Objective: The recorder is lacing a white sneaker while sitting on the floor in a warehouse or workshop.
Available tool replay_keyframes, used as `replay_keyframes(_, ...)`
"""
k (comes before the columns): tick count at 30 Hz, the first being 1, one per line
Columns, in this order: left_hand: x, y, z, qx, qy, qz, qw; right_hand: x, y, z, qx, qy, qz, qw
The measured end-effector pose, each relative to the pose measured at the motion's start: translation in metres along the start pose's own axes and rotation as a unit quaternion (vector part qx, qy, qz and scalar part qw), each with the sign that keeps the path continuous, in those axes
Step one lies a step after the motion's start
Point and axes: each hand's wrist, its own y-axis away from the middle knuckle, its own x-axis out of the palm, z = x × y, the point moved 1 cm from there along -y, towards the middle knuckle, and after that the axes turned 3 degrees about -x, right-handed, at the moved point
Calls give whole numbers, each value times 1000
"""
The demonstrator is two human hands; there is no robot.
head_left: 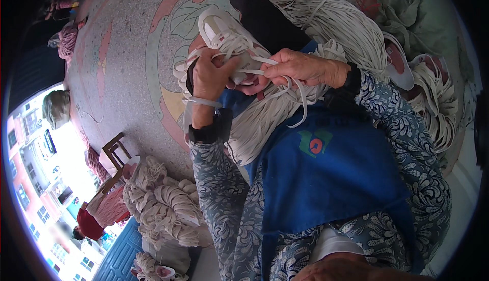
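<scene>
A cream and white sneaker [216, 26] lies across my lap, its toe pointing away from me. White shoelaces [250, 71] run from its eyelets and stretch between both hands. My left hand [210, 74] is closed at the shoe's left side, thumb and fingers pinched on a lace. To the right, my right hand [303, 69] pinches the other stretch of lace, and loose ends hang below it. A thick bundle of pale laces [265, 128] is draped over my lap under the shoe. Part of the shoe's opening is hidden by my fingers.
Another large spread of laces [336, 21] lies beyond my right hand, with more shoes [400, 64] at the right. Heaped laces [163, 199] sit at the lower left near a wooden chair [114, 151]. A person in red [91, 224] is by the bright doorway.
</scene>
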Motion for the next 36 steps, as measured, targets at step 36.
replay_keyframes(36,-18,-16,16,-11,217,-31,976,42,18,31,-10,247,77,966)
